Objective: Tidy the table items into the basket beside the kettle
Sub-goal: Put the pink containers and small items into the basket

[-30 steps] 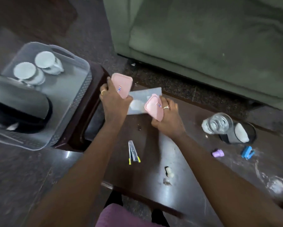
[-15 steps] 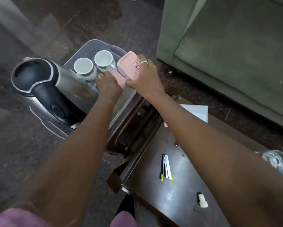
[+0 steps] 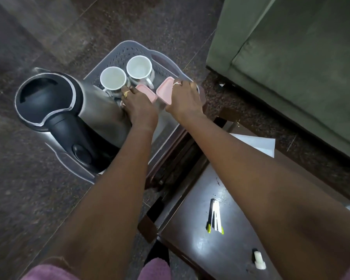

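Your two hands are down in the grey basket (image 3: 117,57), with the big silver and black kettle (image 3: 69,116) crowding the left side and two white cups (image 3: 129,75) standing just past your fingers; the green sofa (image 3: 291,67) is off to the right. Your left hand (image 3: 137,106) has its grip closed on a small pink box (image 3: 146,93), and your right hand (image 3: 185,100) has its grip closed on another pink box (image 3: 164,89) just beside it; no writing can be read. On the dark bench (image 3: 206,245) lie a white paper (image 3: 257,144), a small tool with yellow tips (image 3: 215,219) and a little white piece (image 3: 259,259).
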